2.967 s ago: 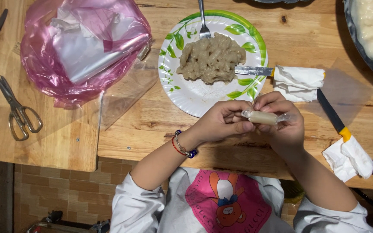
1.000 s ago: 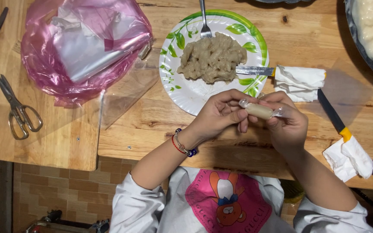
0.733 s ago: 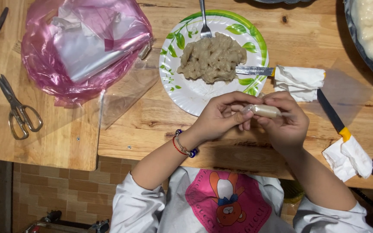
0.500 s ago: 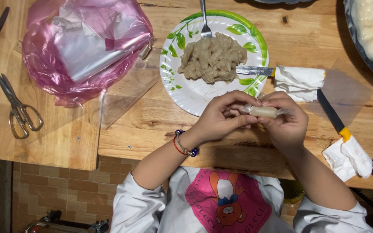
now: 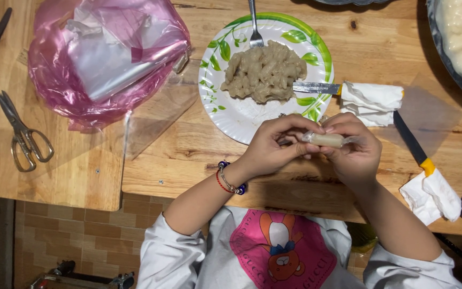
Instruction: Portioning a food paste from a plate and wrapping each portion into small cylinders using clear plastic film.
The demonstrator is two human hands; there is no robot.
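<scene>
Two hands met just below the middle of the frame, and between them we held a small pale roll (image 5: 325,140) wrapped in clear film. Our left hand (image 5: 275,144) had its fingers curled closed around the roll's left end, while our right hand (image 5: 354,150) pinched the right end between thumb and fingertips; each grip was closed on the roll. It hung just over the wooden surface (image 5: 188,155), near the lower rim of a paper plate (image 5: 231,115) with a green leaf border. On that plate sat a heap of beige paste (image 5: 266,72), with a fork (image 5: 254,24) at its top and a knife (image 5: 343,91), its handle wrapped in white paper, lying across the right edge. At the upper left lay a pink plastic bag (image 5: 102,59), and scissors (image 5: 22,134) rested at the far left. A second knife (image 5: 421,160) lay at the right.
</scene>
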